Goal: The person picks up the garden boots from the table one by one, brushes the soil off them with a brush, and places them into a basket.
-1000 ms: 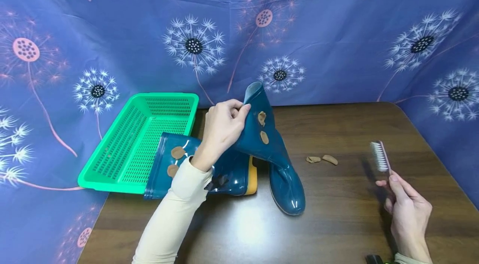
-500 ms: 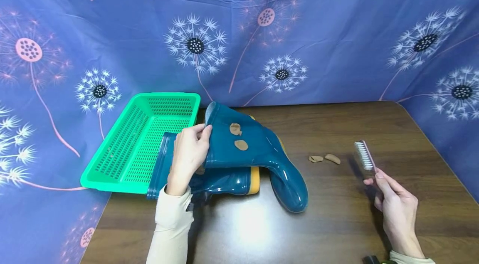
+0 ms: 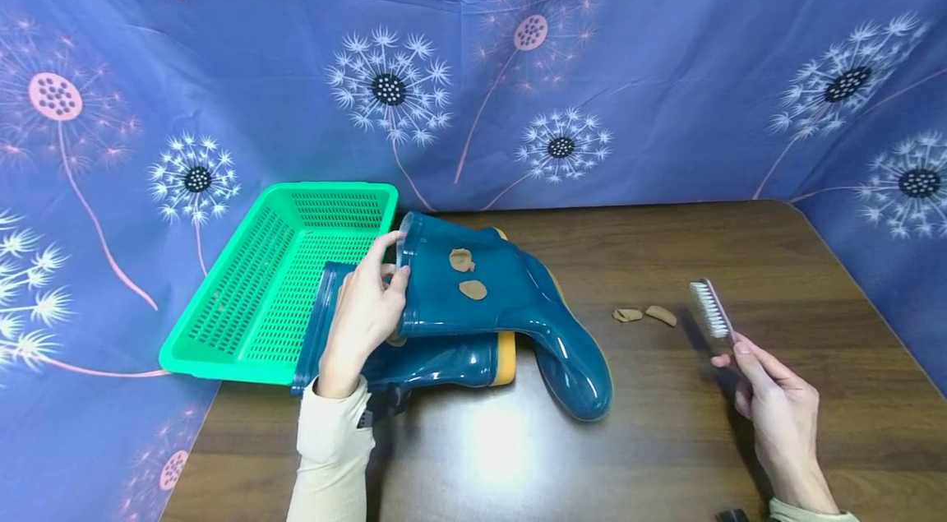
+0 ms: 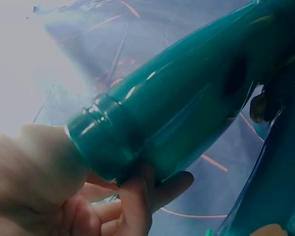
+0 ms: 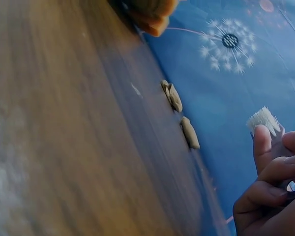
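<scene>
A dark teal rubber boot [image 3: 518,284] lies on its side, partly over a second teal boot [image 3: 451,363] with a yellow heel. My left hand [image 3: 362,312] holds the upper boot by the rim of its shaft, thumb and fingers at the opening. In the left wrist view, fingers [image 4: 135,201] curl against the shaft's end. Two flat brown patches [image 3: 473,290] stick to the upper boot's shaft. Over on the right, my right hand [image 3: 784,415] grips a white-bristled brush [image 3: 712,312] by its handle, apart from the boots. The bristles also show in the right wrist view.
At the left stands a green perforated basket [image 3: 170,351], with the lower boot's shaft overlapping its edge. Two loose brown pieces [image 3: 661,315] lie on the wooden table [image 3: 636,456], between the boots and the brush. A blue dandelion-patterned cloth [image 3: 629,37] hangs behind.
My left hand has lowered the upper boot's shaft to the left, down over the other boot, and shifted its fingers at the rim. My right hand has moved left with the brush.
</scene>
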The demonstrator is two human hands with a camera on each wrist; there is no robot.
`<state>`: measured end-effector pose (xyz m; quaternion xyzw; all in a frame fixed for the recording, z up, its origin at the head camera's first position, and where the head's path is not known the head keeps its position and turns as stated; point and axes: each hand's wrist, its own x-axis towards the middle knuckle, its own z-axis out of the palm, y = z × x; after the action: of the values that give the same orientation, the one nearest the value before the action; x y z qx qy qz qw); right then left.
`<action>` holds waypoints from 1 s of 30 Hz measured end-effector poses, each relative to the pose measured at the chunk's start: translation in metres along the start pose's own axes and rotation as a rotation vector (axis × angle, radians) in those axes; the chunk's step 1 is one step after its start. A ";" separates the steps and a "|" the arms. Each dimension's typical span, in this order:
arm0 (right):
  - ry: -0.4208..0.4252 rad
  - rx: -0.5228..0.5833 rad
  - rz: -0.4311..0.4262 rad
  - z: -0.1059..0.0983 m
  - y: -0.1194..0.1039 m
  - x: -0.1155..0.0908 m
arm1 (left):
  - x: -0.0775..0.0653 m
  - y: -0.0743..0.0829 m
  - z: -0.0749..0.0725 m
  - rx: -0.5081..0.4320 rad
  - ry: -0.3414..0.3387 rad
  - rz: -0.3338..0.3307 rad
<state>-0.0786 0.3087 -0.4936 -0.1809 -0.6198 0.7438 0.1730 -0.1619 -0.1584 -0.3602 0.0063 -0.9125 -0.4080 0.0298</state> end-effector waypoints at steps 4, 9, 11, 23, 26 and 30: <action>-0.049 -0.113 -0.030 0.016 -0.006 -0.002 | 0.000 -0.001 -0.001 -0.030 0.043 0.004; -0.139 -0.454 -0.170 0.047 -0.015 -0.010 | -0.001 0.000 0.000 -0.057 0.065 0.028; -0.167 -0.568 -0.241 0.062 -0.020 -0.015 | -0.001 0.000 0.000 -0.062 0.052 0.029; -0.383 -0.606 -0.529 0.152 -0.037 -0.047 | -0.005 0.004 -0.001 -0.168 -0.100 0.006; -0.421 -0.613 -0.556 0.168 -0.036 -0.052 | -0.006 0.004 -0.002 -0.211 -0.137 0.002; -0.434 -0.583 -0.610 0.185 -0.036 -0.058 | -0.006 0.004 -0.002 -0.226 -0.141 0.019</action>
<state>-0.1165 0.1282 -0.4246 0.1280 -0.8493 0.4748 0.1920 -0.1556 -0.1571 -0.3559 -0.0345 -0.8606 -0.5072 -0.0301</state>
